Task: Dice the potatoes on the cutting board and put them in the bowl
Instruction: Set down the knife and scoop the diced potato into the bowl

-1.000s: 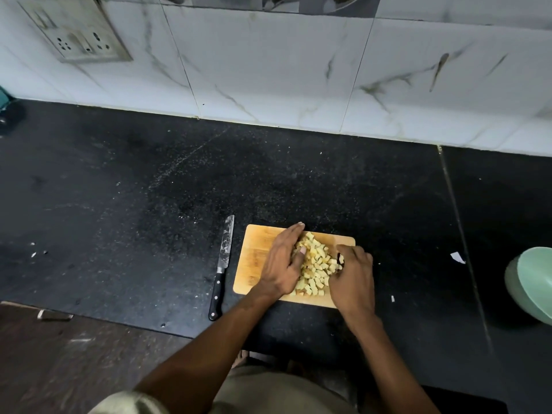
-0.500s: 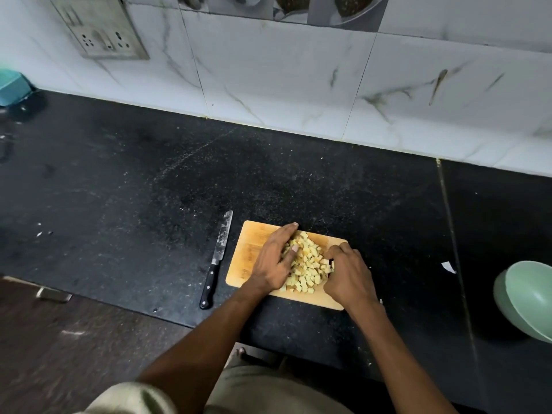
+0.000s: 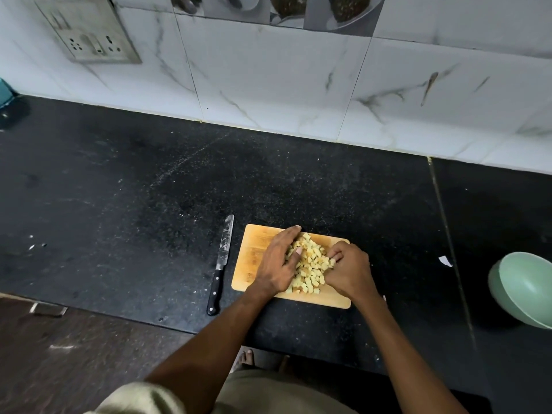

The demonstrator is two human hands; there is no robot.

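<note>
Here, potato: a heap of pale yellow diced potato (image 3: 309,268) lies on the right half of the cutting board, pressed in from both sides.
Left hand: the left hand (image 3: 276,265) lies flat against the left side of the heap, fingers straight and together, tips reaching the far edge of the pile.
Right hand: the right hand (image 3: 348,271) cups the right side of the heap, fingers curled in against the cubes.
Cutting board: the wooden cutting board (image 3: 254,258) sits near the front edge of the bench, its left half bare.
Knife: a black-handled knife (image 3: 221,264) lies on the bench just beside the board's left edge, apart from it, blade pointing toward the wall.
Bowl: a pale green bowl (image 3: 525,289) stands tilted at the right edge of view, well apart from the board.
Bench: the black speckled bench (image 3: 149,189) carries a small white scrap (image 3: 445,260) between board and bowl.
Wall: white marbled tiles (image 3: 268,79) rise behind, with a socket plate (image 3: 89,34) at upper left.
</note>
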